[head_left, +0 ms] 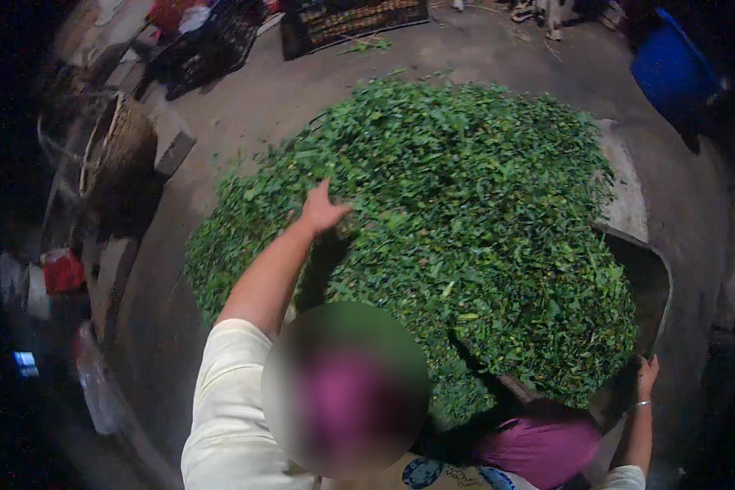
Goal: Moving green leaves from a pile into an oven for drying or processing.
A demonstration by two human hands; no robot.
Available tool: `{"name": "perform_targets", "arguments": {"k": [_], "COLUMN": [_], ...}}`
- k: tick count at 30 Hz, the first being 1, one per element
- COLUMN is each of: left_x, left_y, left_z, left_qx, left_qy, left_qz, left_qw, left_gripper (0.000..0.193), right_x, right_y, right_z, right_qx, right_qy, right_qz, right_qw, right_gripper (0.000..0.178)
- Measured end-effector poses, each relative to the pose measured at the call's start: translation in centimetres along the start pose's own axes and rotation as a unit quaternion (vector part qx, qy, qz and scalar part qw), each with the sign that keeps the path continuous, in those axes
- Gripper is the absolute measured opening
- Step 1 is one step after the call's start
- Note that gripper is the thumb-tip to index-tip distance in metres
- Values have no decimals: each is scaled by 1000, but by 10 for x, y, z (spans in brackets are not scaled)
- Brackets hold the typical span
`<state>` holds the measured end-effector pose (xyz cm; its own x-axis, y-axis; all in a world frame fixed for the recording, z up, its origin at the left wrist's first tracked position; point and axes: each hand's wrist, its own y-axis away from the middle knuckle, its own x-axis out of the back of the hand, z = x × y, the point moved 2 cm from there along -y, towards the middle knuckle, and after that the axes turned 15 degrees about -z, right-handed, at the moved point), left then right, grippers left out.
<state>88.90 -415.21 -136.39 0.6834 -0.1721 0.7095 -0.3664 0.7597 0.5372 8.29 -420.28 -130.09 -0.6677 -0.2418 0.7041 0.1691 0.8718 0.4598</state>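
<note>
Several fingers of the right hand [647, 380] appear to grip a dark tray [648, 282] by its rim, likely steadying it beside chopped green leaves [474, 212] heaped on the floor [253, 106]; over them reaches the left hand [325, 212], fingers splayed, released; beyond, a blue tub [674, 69].

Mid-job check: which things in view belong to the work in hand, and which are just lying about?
Seemingly in use:
- heap of loose green leaves, left hand at it, fingers spread
- dark curved-rim container, right hand on its rim

Seemingly just lying about:
- blue tub
- woven basket
- black crate, top centre
</note>
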Motion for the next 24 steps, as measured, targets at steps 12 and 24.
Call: {"name": "perform_targets", "arguments": {"k": [12, 24], "left_x": [-15, -150], "left_y": [-171, -86], "left_z": [176, 227], "left_qx": [-116, -47], "left_qy": [8, 181], "left_qz": [27, -192], "left_qw": [993, 963], "left_gripper": [86, 87], "right_x": [-14, -11], "right_y": [24, 18], "right_z": [-51, -47], "right_qx": [9, 23], "right_qy": [-64, -36], "right_qz": [-1, 35], "right_qw": [998, 998], "right_gripper": [28, 34]}}
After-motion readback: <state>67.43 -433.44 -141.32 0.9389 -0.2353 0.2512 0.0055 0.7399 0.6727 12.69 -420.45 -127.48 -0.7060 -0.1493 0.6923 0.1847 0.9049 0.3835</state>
